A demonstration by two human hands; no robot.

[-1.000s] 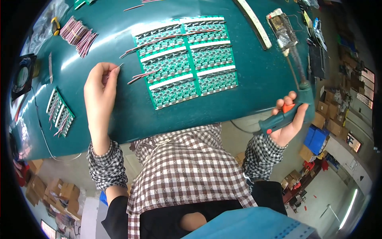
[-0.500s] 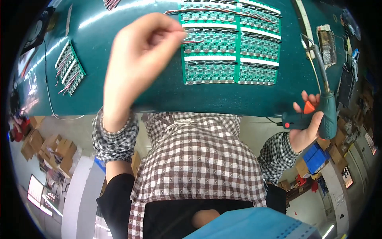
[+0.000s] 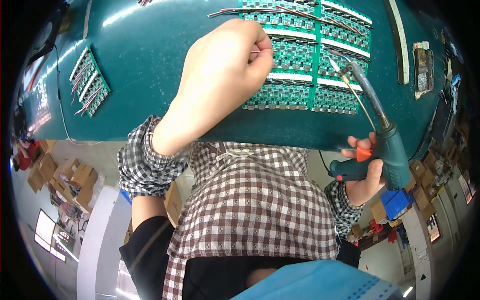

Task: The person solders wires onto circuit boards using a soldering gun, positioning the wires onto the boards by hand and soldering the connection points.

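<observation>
My left hand point(image 3: 225, 75) is closed in a pinch over the left part of the green circuit board panels point(image 3: 294, 97). A short piece of thin wire point(image 3: 255, 51) shows between its finger and thumb; the rest is hidden by the hand. My right hand point(image 3: 367, 172) grips a dark green soldering gun point(image 3: 392, 155) with an orange trigger, a finger resting by it. The gun's iron and its thin feed tube point up and left, their tips over the right-hand panel column. Red, black and white wires point(image 3: 300, 13) lie loose across the upper boards.
A smaller board piece with wires point(image 3: 90, 82) lies at the left of the green table point(image 3: 145, 100). On the right are a long pale bar point(image 3: 398, 45) and a dirty metal block point(image 3: 423, 70). A black cable point(image 3: 60, 100) runs down the left side.
My left hand has moved right, further over the boards. My right hand has brought the soldering gun left, so its tips now reach over the boards. The view has shifted slightly.
</observation>
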